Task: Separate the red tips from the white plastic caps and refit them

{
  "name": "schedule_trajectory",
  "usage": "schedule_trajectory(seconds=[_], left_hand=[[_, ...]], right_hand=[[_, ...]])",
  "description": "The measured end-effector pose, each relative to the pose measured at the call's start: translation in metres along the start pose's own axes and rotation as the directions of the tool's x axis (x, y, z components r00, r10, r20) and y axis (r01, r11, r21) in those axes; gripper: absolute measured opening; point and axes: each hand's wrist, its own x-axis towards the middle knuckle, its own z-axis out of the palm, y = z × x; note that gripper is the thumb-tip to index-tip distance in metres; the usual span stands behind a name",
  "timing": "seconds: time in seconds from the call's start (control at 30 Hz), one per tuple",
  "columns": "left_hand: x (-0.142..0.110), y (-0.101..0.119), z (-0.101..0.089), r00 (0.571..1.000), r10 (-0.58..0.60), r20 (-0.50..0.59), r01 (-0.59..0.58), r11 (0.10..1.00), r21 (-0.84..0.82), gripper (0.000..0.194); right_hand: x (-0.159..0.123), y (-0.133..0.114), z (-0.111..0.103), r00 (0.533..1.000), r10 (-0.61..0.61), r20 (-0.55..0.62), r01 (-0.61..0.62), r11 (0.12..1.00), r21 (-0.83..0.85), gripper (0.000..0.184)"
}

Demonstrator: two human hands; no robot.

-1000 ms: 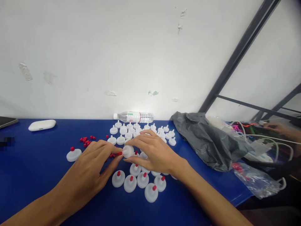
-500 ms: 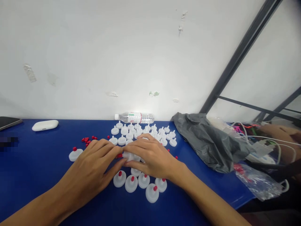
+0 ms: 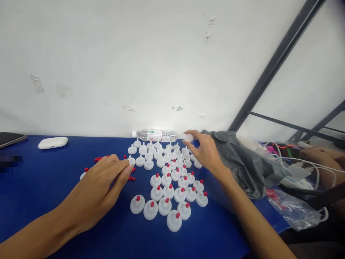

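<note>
Right hand pinching white cap near bottle; left hand arching beside red caps, grip indeterminable.

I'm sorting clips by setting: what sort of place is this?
Probably a makeshift indoor workspace: a blue table against a white wall, with many white caps and a plastic bottle.
</note>
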Motion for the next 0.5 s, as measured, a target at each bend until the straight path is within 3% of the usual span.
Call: schedule_trajectory(seconds=[0.07,0.17,0.5], left_hand=[[0.002,-0.005,0.005,0.998,0.050,0.032,-0.051,0.999,0.020,0.037],[0.003,-0.012,0.015,0.991,0.121,0.047,-0.122,0.992,0.011,0.029],[-0.002,-0.030,0.036,0.950,0.292,0.106,-0.300,0.952,0.064,0.029]], right_hand=[[0.001,0.019,-0.004,0.988,0.150,-0.025,-0.150,0.989,0.001,0.022],[0.000,0.034,-0.004,0.961,0.277,-0.023,-0.277,0.961,-0.004,0.013],[-0.006,0.067,0.008,0.917,0.393,0.073,-0.381,0.914,-0.139,0.014]])
